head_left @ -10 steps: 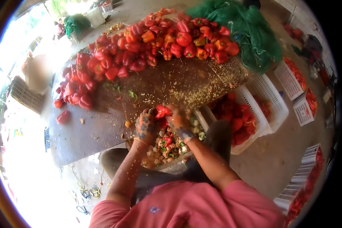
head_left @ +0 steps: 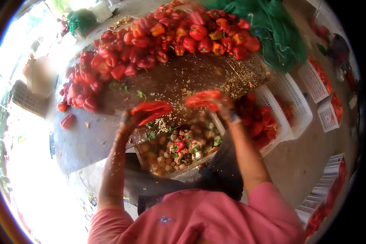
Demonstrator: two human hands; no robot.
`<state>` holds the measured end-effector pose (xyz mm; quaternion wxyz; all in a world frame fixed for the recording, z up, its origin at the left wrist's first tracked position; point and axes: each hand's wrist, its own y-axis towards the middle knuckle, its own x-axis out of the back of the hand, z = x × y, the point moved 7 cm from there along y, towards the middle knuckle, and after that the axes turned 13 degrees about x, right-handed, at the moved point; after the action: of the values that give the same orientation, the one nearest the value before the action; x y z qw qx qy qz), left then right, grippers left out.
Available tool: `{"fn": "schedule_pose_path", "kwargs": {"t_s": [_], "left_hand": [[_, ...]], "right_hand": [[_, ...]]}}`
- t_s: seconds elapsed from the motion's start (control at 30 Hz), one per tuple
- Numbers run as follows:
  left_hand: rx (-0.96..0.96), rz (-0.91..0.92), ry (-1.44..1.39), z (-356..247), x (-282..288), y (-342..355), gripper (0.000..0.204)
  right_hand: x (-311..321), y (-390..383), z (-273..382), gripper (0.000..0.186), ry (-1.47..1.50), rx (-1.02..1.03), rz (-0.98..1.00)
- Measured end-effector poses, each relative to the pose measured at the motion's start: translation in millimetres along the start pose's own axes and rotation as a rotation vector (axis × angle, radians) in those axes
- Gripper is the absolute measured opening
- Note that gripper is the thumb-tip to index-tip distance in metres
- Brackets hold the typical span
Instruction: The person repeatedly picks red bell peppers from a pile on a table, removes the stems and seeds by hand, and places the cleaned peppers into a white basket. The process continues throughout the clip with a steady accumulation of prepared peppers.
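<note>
Left hand (head_left: 128, 118)'s gripping a bright red pepper piece (head_left: 153, 110), right hand (head_left: 226, 110)'s got another red piece (head_left: 203, 99), both longish, kinda blurry, poking inward between the hands.

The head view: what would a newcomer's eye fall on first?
Probably the heap of red peppers across the far side of the table, with green netting bunched at its right end. Nearer, the left hand holds a red pepper piece, the right hand another.
</note>
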<state>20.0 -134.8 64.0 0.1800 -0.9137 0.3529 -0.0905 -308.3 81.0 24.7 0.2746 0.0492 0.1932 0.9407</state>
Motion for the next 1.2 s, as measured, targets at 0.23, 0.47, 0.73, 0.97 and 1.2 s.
{"fn": "schedule_pose_path", "kwargs": {"t_s": [0.23,0.47,0.73,0.97,1.2], "left_hand": [[-0.009,-0.187,-0.021,-13,-29,26,0.034],[-0.454,0.326,0.482,-51,-266,142,0.072],[-0.436,-0.368,1.163,-144,-318,370,0.049],[-0.315,-0.357,1.251,-145,-314,362,0.052],[0.063,-0.172,-0.348,4,-188,176,0.054]], "right_hand": [[231,-77,-8,0.039,-0.412,-0.185,-0.311],[247,-94,-43,0.037,-0.457,-0.168,-0.384],[168,-34,-53,0.031,-0.369,-0.171,-0.325],[128,-7,-70,0.035,-0.118,-0.341,-0.253],[-8,82,-27,0.041,-0.437,0.084,0.233]]}}
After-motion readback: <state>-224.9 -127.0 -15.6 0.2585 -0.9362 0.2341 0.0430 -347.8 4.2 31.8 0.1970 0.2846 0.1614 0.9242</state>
